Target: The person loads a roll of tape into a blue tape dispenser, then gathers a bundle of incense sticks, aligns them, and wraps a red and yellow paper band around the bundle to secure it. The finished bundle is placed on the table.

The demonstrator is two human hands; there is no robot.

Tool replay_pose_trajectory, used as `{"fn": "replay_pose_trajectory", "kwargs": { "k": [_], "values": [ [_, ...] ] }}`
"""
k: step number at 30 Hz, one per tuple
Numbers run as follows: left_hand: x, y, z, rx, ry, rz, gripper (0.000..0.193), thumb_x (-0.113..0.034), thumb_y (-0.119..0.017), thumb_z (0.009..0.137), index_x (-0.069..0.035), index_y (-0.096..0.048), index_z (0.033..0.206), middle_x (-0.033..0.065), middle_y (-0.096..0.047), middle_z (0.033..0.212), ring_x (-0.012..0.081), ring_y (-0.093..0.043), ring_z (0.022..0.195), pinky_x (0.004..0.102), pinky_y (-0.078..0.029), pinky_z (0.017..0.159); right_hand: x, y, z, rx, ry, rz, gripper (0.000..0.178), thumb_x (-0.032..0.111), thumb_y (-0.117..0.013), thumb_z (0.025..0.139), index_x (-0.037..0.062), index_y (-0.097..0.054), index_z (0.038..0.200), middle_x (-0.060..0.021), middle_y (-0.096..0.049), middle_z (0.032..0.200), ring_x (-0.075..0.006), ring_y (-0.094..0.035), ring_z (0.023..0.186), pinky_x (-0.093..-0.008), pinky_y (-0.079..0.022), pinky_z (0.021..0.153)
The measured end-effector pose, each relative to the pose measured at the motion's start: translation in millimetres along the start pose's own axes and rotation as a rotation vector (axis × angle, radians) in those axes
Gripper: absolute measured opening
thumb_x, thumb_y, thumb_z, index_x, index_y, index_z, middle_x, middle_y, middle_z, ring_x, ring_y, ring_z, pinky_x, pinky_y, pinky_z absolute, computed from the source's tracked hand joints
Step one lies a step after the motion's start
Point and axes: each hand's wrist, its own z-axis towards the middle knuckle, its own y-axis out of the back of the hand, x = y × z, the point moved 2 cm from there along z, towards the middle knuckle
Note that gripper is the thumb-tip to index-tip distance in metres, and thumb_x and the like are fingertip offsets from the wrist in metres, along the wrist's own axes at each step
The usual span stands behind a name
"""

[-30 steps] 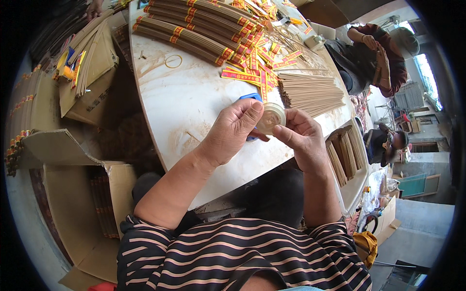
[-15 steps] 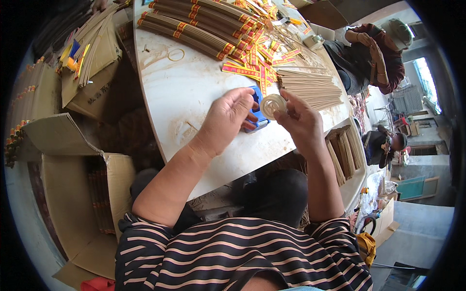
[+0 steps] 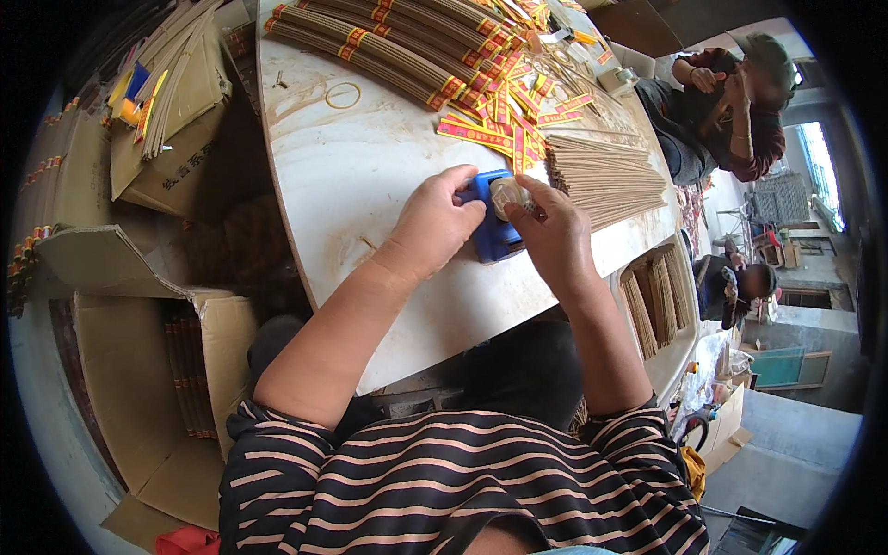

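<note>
A blue tape dispenser (image 3: 497,244) rests on the white table top in front of me. My left hand (image 3: 438,218) grips its left side, with thumb and fingers at the frame. In my right hand (image 3: 555,231) is a roll of clear tape (image 3: 508,194), pinched between thumb and fingers over the dispenser's upper part. Whether the roll is seated in it I cannot tell. Just beyond lie scattered red and yellow paper labels (image 3: 490,131). Loose brown incense sticks (image 3: 610,176) are spread right of my right hand.
Banded incense bundles (image 3: 370,51) lie at the table's far side, near a yellow ring (image 3: 342,95). An open cardboard box (image 3: 139,388) stands at my left, with another carton (image 3: 171,157) behind. Right of the table, a tray (image 3: 659,301) holds more sticks. A person (image 3: 731,111) sits across.
The tape roll has moved down and left onto the dispenser with my right hand. My left hand has closed on the dispenser's side. The view has shifted slightly.
</note>
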Motion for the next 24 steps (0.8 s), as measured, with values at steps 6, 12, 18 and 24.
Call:
{"fn": "replay_pose_trajectory", "kwargs": {
  "k": [6,12,18,24],
  "values": [
    [-0.5,-8.1,-0.6,0.023,-0.144,0.379,0.062,-0.005,-0.063,0.076,0.0,-0.039,0.132,0.0173,-0.045,0.125,0.0275,-0.051,0.105,0.0343,-0.043,0.091,-5.0,-10.3,-7.1,-0.154,0.113,-0.034,0.032,0.012,-0.067,0.079,-0.0004,-0.06,0.108,-0.0161,-0.063,0.084,-0.024,-0.06,0.065,-0.0319,-0.049,0.061],
    [-6.6,-17.6,-4.9,0.065,-0.197,0.597,0.069,-0.011,-0.068,0.074,-0.003,-0.033,0.133,0.0204,-0.038,0.132,0.0382,-0.041,0.118,0.0413,-0.036,0.1,-9.6,-21.1,-14.4,-0.3,0.172,-0.053,0.034,0.009,-0.069,0.078,0.0004,-0.061,0.109,-0.0131,-0.063,0.084,-0.0188,-0.058,0.068,-0.0287,-0.049,0.063],
    [-1.9,-21.5,-1.8,-0.026,-0.309,0.658,0.066,-0.011,-0.069,0.073,-0.004,-0.035,0.128,0.0181,-0.039,0.133,0.0397,-0.042,0.115,0.0438,-0.036,0.098,-14.0,-27.3,-14.5,-0.36,0.229,-0.051,0.031,0.007,-0.066,0.078,-0.0011,-0.059,0.107,-0.013,-0.061,0.079,-0.023,-0.058,0.064,-0.0309,-0.048,0.059],
    [-4.3,-19.7,1.0,0.002,-0.289,0.612,0.063,-0.011,-0.069,0.072,-0.004,-0.038,0.126,0.0156,-0.041,0.132,0.039,-0.044,0.111,0.0436,-0.037,0.097,-10.1,-19.0,-9.1,-0.26,0.15,0.015,0.032,0.005,-0.068,0.078,-0.0017,-0.059,0.108,-0.0132,-0.061,0.081,-0.0206,-0.059,0.067,-0.029,-0.048,0.061]
  ]
}}
